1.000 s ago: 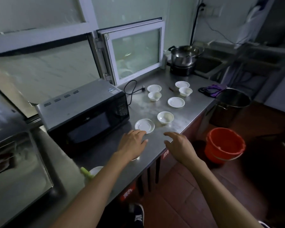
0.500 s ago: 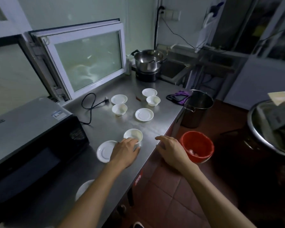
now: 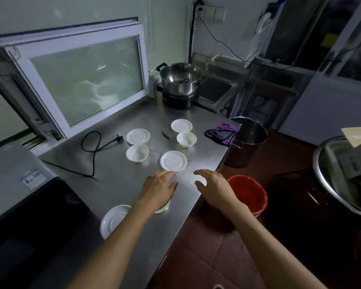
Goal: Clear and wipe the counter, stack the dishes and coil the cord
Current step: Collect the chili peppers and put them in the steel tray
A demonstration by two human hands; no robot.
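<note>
Several white dishes lie on the steel counter (image 3: pixel 117 180). A saucer (image 3: pixel 173 161) sits just beyond my left hand (image 3: pixel 158 188), whose fingers lie flat with the tips near its rim. A bowl (image 3: pixel 164 208) peeks out from under that wrist. Further back are a bowl (image 3: pixel 137 153), a saucer (image 3: pixel 138 136), another saucer (image 3: pixel 181 125) and a bowl (image 3: pixel 186 139). One more saucer (image 3: pixel 113 221) lies near my left forearm. My right hand (image 3: pixel 214 188) hovers at the counter's edge, fingers loosely curved and holding nothing. The black cord (image 3: pixel 92 147) lies loose by the window.
A microwave (image 3: pixel 19 205) fills the left. A steel pot on a cooker (image 3: pixel 180 80) stands at the back. A purple cloth (image 3: pixel 223 132) and a red chili (image 3: pixel 166 134) lie on the counter. On the floor stand a steel stockpot (image 3: pixel 246 140) and a red bucket (image 3: pixel 248 192).
The view has swung right along the counter. Both hands have moved forward, my left hand passing over the near bowl toward the middle saucer.
</note>
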